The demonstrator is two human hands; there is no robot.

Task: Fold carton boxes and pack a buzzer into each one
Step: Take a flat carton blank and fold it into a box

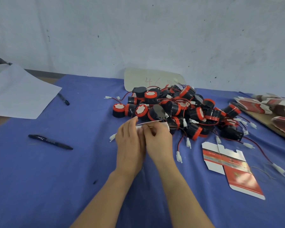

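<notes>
Both hands fold a carton (148,123) mid-desk (72,178), just in front of the buzzer pile (179,111).
The left hand (130,145) and right hand (158,142) sit close together, each pinching the thin white card, which the fingers mostly hide. It is probably light, springy and easily creased, so best held by panel edges near the fold lines. The buzzers look hard, with wires likely to snag; grasp the body.

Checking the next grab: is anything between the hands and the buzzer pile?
Only the carton that the left hand and right hand hold; the buzzer pile lies just beyond it.
</notes>
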